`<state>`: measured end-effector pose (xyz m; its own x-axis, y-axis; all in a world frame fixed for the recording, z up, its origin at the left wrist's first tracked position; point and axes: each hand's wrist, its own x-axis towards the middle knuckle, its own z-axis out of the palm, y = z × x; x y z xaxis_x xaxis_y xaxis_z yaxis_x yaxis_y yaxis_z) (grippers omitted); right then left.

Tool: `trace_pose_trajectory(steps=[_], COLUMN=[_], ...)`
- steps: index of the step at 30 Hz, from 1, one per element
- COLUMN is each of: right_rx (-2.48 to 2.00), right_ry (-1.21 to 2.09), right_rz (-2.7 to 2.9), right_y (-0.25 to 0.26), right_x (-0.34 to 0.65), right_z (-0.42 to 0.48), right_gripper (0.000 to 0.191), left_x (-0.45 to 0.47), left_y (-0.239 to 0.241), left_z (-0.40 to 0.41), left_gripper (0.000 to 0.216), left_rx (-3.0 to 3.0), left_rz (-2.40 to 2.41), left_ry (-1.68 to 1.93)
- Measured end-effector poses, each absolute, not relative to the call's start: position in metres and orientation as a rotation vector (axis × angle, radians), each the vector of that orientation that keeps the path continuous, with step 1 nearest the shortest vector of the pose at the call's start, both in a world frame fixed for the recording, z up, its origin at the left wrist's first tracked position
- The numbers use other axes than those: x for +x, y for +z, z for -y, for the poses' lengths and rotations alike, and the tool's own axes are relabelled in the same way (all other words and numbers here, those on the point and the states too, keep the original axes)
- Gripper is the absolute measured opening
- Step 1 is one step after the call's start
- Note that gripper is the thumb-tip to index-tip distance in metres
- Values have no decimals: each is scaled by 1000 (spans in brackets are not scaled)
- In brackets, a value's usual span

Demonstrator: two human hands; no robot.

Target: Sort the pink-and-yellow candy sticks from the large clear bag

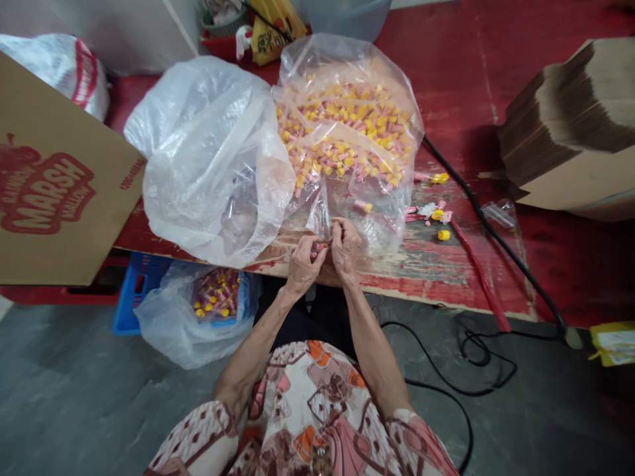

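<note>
At the table's front edge my two hands are close together with their fingers pinched. My left hand point(303, 266) is closed on small pink-wrapped pieces point(318, 248). Almost touching it, my right hand point(346, 250) is closed too, and what its fingertips pinch is too small to make out. Just beyond them lies a clear plastic bag point(397, 228) full of pink pieces with yellow caps point(347, 149). One loose capped piece point(364, 206) lies near the bag's mouth. A whitish plastic bag point(213, 158) with its mouth towards me is left of it.
A marshmallow carton point(59, 192) stands at left. Below the edge, a blue basket point(133, 297) holds a lined heap of capped pieces point(218, 292). Right are scraps point(434, 211), a yellow cap point(443, 235), a red strip point(479, 271), a black cable point(496, 235) and stacked cardboard point(570, 132).
</note>
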<state>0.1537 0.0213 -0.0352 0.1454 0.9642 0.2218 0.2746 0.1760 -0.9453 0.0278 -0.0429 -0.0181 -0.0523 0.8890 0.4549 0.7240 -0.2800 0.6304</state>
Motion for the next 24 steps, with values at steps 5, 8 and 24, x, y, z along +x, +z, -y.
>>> trace_pose_trajectory(steps=[5,8,24], right_rx=[-1305,-1309,-1300], right_ry=[802,806,801], right_rz=[1344,1344,1335], right_y=[-37,-37,-38], right_x=[153,153,152], right_z=[-21,-21,-21], right_gripper=[32,32,33], left_x=[28,29,29], left_y=[-17,-17,-16], left_z=[44,45,46], left_gripper=[9,9,9], left_rx=[1992,1992,2002], left_rz=[-1776,-1780,-1823], left_ry=[1209,1215,1199])
